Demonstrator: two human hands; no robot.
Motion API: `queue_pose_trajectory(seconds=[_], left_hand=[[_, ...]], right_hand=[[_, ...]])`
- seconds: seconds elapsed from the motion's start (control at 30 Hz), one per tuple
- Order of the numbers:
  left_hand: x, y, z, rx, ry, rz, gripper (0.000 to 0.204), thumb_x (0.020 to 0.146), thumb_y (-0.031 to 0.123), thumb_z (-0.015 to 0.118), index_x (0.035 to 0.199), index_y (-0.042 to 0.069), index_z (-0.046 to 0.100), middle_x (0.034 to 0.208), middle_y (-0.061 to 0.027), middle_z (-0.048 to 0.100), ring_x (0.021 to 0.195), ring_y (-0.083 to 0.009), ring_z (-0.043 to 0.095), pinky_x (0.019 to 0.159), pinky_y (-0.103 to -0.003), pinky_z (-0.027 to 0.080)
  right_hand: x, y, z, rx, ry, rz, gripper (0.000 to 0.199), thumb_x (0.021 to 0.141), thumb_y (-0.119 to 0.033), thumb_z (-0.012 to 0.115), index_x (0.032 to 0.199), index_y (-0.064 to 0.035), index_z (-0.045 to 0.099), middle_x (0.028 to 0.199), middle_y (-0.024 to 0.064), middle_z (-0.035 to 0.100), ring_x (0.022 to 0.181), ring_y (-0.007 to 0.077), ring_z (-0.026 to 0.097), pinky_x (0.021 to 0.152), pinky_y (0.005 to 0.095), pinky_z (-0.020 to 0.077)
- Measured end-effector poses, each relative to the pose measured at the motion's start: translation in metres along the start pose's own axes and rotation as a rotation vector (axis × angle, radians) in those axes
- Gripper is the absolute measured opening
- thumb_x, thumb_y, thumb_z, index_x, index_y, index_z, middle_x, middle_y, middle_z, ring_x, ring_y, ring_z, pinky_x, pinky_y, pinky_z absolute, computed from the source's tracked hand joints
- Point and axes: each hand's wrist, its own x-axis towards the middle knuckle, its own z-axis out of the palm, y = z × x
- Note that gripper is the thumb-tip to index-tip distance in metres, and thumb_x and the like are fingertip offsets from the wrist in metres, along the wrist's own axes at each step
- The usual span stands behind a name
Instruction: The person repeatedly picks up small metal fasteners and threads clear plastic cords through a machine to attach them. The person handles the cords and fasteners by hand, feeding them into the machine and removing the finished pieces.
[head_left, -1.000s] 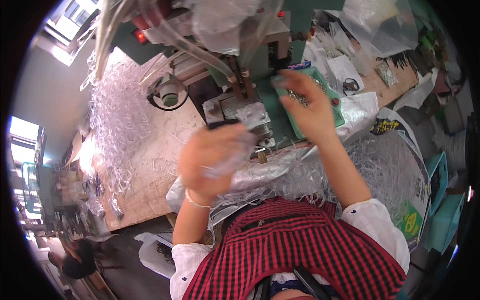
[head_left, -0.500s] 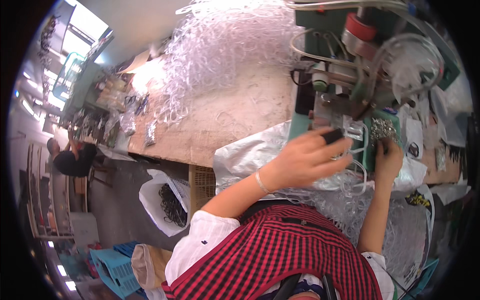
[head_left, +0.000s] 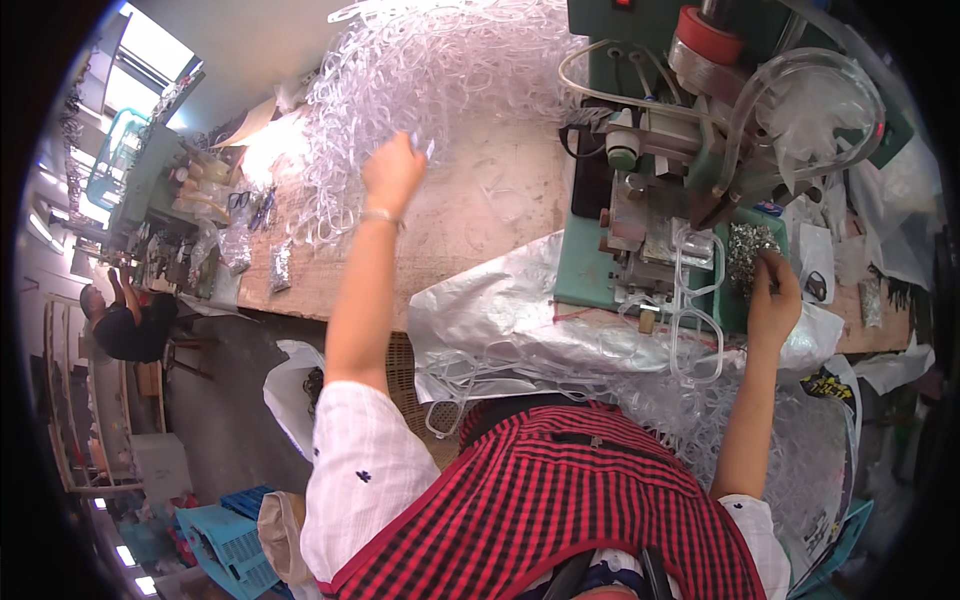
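Though busy at the machine with both hands half a second ago, now stretches the left hand (head_left: pixel 393 172) far out across the wooden bench (head_left: pixel 480 215) and into the heap of clear plastic frames (head_left: pixel 420 90). Curls the fingers at the heap's edge; cannot tell whether gripping a frame yet. Keeps the right hand (head_left: pixel 775 300) by the green machine (head_left: pixel 590 270), fingertips bent up against the tray of small metal parts (head_left: pixel 748 248); cannot tell whether pinching one of them. Leaves one clear frame (head_left: pixel 697 300) lying against the machine's front, just left of that hand. Looks, judging by the reach, like fetching a fresh frame while the last one sits at the machine.

Still from the head view, as to packages and signs:
- Crinkled silver foil bag (head_left: pixel 490 310), spread flat from the machine's foot over the bench edge.
- Red roll (head_left: pixel 708 35) on top of the machine.
- Yellow-and-black printed pack (head_left: pixel 830 385), low on the right, below the right hand.
- Small clear bags (head_left: pixel 280 265) with dark contents, at the bench's far left end.
- White sack (head_left: pixel 290 390), slumped under the bench beside the left arm.
- Blue crates (head_left: pixel 225 535) on the floor, lower left.
- No readable sign anywhere.

Also shows another person (head_left: pixel 125 320), seated well apart at the far left.
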Motion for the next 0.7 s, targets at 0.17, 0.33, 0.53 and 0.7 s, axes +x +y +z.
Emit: queue_pose_trajectory(seconds=[0.17,0.33,0.53,0.7], left_hand=[[0.069,-0.045,0.069,-0.053,0.366,0.112,0.029,0.092,0.033,0.064,0.113,0.013,0.069,0.100,-0.0152,0.073,0.104,-0.0428,0.066,0.088,-0.050,0.054],[-0.002,-0.021,0.093,0.018,0.328,0.181,0.021,0.096,0.029,0.062,0.110,0.015,0.070,0.100,-0.0118,0.072,0.092,-0.0396,0.066,0.082,-0.050,0.053],[-0.070,0.031,0.057,-0.228,0.281,0.435,0.018,0.097,0.026,0.062,0.096,0.012,0.072,0.096,-0.0111,0.072,0.083,-0.0368,0.065,0.075,-0.046,0.053],[-0.101,0.085,0.011,-0.844,0.345,0.247,0.016,0.101,0.015,0.060,0.105,0.004,0.071,0.094,-0.0086,0.070,0.083,-0.0261,0.069,0.070,-0.035,0.054]], right_hand=[[-0.001,0.000,-0.019,0.092,0.007,0.225,0.017,0.091,-0.009,0.069,0.107,-0.0030,0.074,0.101,0.0089,0.074,0.093,0.0166,0.069,0.085,0.0301,0.0519],[-0.033,0.015,-0.044,0.025,0.069,0.187,0.017,0.087,-0.003,0.072,0.104,-0.0038,0.075,0.102,0.0092,0.074,0.095,0.0183,0.068,0.088,0.0310,0.0513],[0.016,-0.096,-0.031,0.395,-0.212,0.064,0.016,0.081,-0.004,0.072,0.097,-0.0018,0.075,0.097,0.0093,0.074,0.094,0.0214,0.070,0.086,0.0310,0.0516],[0.032,-0.102,0.020,0.744,-0.193,0.201,0.040,0.074,-0.010,0.080,0.110,0.0004,0.066,0.087,0.0036,0.069,0.085,0.0120,0.065,0.081,0.0274,0.0509]])
